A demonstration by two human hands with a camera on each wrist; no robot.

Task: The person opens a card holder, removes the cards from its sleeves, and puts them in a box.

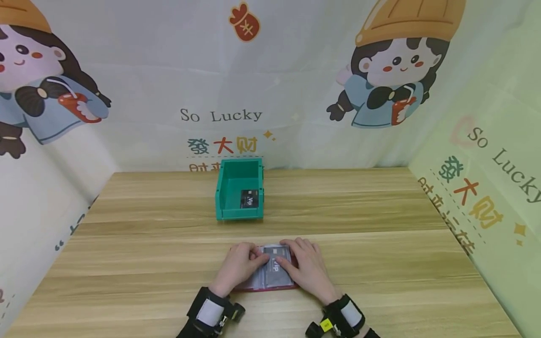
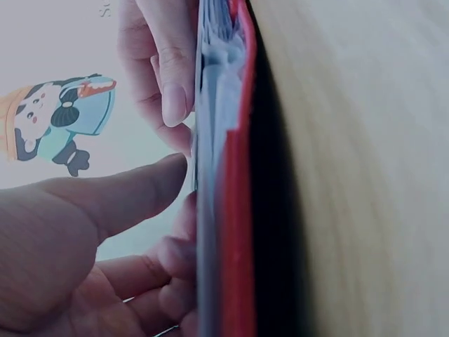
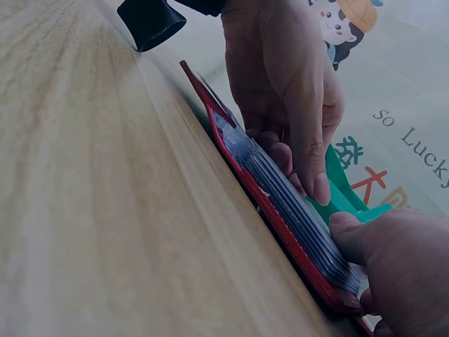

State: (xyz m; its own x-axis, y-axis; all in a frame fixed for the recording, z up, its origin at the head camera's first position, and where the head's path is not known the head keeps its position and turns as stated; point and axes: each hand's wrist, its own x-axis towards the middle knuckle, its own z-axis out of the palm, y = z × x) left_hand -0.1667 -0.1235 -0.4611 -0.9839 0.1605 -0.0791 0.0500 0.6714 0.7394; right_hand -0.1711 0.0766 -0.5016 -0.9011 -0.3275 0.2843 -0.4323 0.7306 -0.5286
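Note:
A red card holder (image 1: 274,288) with clear sleeves lies open on the table, a grey card marked VIP (image 1: 272,267) showing in its right-hand sleeve. My left hand (image 1: 238,267) is at the holder's upper left, fingers bent and thumb reaching to the card's left edge; whether it pinches anything is unclear. Over the holder's right side rests my right hand (image 1: 310,270), thumb on the card's sleeve and fingers spread by the top right edge. Stacked sleeves (image 3: 295,210) show side-on in the right wrist view, between red covers.
A green bin (image 1: 239,215) stands behind the holder, with a black VIP card (image 1: 249,199) inside. Printed cloth (image 1: 296,94) hangs along the table's back and sides. Each wrist wears a black strap with a camera.

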